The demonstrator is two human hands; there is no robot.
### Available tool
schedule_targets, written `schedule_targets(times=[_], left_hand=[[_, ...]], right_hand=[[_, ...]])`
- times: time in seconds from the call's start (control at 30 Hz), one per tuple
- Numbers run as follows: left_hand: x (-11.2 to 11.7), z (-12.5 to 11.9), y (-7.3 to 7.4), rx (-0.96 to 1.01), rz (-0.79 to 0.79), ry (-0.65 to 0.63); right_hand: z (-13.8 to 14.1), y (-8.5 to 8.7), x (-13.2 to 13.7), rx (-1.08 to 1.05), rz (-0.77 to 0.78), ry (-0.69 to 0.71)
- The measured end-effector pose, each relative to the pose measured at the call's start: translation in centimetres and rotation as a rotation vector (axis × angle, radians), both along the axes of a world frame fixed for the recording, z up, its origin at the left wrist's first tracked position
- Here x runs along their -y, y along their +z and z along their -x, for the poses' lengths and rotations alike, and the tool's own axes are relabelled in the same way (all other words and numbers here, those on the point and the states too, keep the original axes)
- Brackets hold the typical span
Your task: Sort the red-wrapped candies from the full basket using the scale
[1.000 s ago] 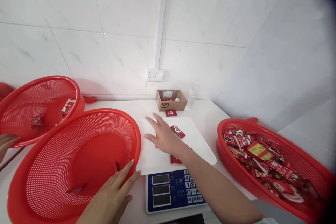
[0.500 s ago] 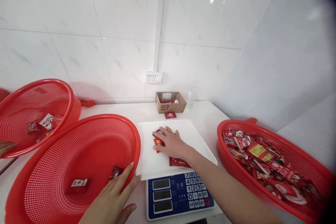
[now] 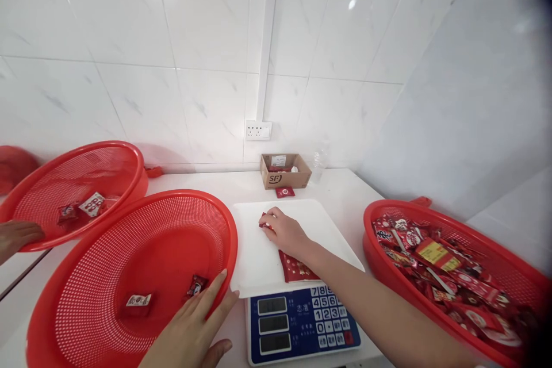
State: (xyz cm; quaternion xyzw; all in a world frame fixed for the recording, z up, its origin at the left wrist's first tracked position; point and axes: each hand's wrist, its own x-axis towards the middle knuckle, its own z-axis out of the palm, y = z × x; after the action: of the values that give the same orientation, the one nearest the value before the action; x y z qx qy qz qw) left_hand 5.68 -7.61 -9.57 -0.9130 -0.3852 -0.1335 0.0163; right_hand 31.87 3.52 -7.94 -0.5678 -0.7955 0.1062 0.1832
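Note:
My right hand rests on the white tray of the scale, its fingers curled round red snack packets. Another red packet lies on the tray under my wrist. My left hand lies open with its fingers on the near rim of a large red mesh basket. Inside that basket lie two small packets, one near my fingertips.
At the right stands a red basket full of red packets. A second mesh basket at the left holds a few packets, with another person's hand at its rim. A small cardboard box and a loose packet sit by the wall.
My right hand came down onto the white tray and closed its fingers on the packets there. Two packets have come to rest in the near basket. My left hand has stayed on the rim.

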Motion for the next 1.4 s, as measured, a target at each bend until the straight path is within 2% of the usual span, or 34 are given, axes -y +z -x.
schedule_targets(times=[0.13, 0.23, 0.3, 0.4, 0.5, 0.6, 0.8, 0.93, 1.07, 1.17, 1.3, 1.4], left_hand=[[0.2, 0.0, 0.4, 0.015, 0.006, -0.004], [0.2, 0.0, 0.4, 0.045, 0.003, -0.002], [0.2, 0.0, 0.3, 0.070, 0.007, 0.004], [0.2, -0.1, 0.3, 0.073, 0.013, 0.020], [0.4, -0.1, 0.5, 0.028, -0.001, 0.031], [0.5, -0.1, 0.9, -0.042, -0.014, 0.025], [0.1, 0.2, 0.7, 0.000, 0.007, -0.009], [-0.2, 0.1, 0.2, 0.014, 0.005, -0.024], [-0.4, 0.0, 0.0, 0.029, -0.015, -0.022], [-0.5, -0.1, 0.2, 0.033, -0.063, -0.026], [-0.3, -0.7, 1.3, 0.035, -0.167, -0.051], [0.1, -1.6, 2.1, 0.085, -0.179, -0.061]], right_hand=[[0.9, 1.7, -0.3, -0.013, -0.073, -0.014], [3.4, 3.5, -0.2, -0.050, -0.129, 0.050], [5.8, 4.8, 0.0, -0.088, -0.164, 0.142], [9.1, 6.4, 0.8, -0.130, -0.237, 0.389], [10.2, 7.1, 2.1, -0.059, -0.211, 0.494], [8.2, 6.6, 3.4, -0.020, -0.087, 0.438], [-0.7, 4.3, 6.2, 0.016, 0.274, 0.126], [-4.6, 2.9, 9.0, 0.043, 0.433, 0.039], [-5.9, 1.6, 10.9, 0.020, 0.355, 0.000], [-6.1, 1.3, 11.6, -0.087, 0.294, -0.004], [-5.4, 2.5, 12.4, -0.374, 0.273, -0.039], [-3.8, 3.4, 12.8, -0.468, 0.294, 0.003]])
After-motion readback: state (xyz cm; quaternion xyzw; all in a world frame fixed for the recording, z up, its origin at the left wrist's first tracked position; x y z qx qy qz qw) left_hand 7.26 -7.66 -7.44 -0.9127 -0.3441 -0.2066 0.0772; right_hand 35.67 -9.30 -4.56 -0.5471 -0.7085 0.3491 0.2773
